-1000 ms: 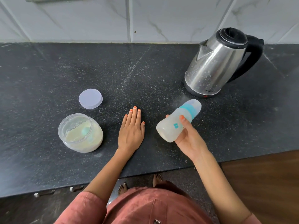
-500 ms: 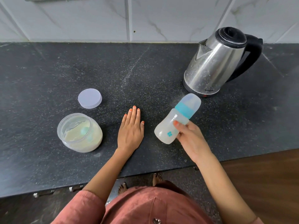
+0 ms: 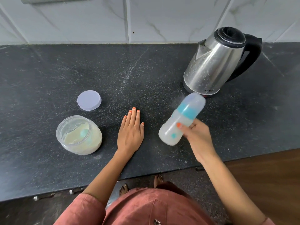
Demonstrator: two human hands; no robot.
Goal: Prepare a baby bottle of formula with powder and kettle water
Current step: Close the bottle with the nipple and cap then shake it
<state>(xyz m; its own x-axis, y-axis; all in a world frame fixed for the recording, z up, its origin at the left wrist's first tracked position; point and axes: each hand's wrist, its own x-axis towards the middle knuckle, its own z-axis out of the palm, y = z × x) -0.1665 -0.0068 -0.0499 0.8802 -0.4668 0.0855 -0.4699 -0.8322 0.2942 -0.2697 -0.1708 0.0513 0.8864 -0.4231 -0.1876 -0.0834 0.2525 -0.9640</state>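
I have the right hand point(image 3: 197, 137) gripping the capped baby bottle point(image 3: 180, 120), tilted above the black counter point(image 3: 48, 70) with its cap pointing toward the steel kettle point(image 3: 212, 62). The left hand point(image 3: 130, 130) lies flat on the counter, fingers straight, holding nothing. Left of it stands the open powder jar point(image 3: 79, 135), its lid point(image 3: 89, 100) lying just behind.

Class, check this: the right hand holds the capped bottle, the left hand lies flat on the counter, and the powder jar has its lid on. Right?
Not quite. The head view shows the powder jar open, its lid lying on the counter beside it. The right hand does hold the bottle, and the left hand lies flat.
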